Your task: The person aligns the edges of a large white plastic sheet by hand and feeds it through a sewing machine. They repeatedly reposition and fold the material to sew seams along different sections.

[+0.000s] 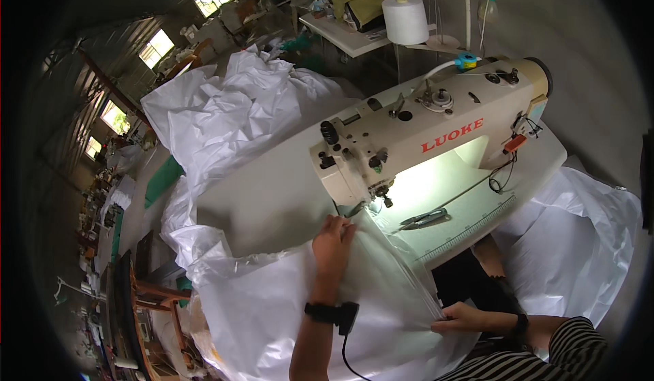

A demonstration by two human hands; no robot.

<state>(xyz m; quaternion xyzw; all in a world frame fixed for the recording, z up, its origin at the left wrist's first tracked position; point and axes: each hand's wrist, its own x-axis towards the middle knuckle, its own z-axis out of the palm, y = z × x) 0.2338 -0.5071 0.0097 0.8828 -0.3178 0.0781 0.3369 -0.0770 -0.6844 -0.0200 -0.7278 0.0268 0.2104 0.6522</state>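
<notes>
A large white plastic-like sheet (272,299) lies across the front of a sewing machine (436,119) and over my lap. My left hand (332,245) is just in front of the needle area, fingers bent and closed on the sheet by the presser foot. Lower right, my right hand (462,318) pinches the sheet's gathered edge, which runs taut up to the needle. Thread snips (424,219) rest on the lit machine bed, right of the needle. The needle tip itself is hidden.
More white sheeting is heaped behind the table (252,102) and hangs at the right (572,238). A white thread cone (406,21) stands behind the machine. A ruler strip (470,230) follows the table's front edge. At the lower left is a wooden stool (160,299).
</notes>
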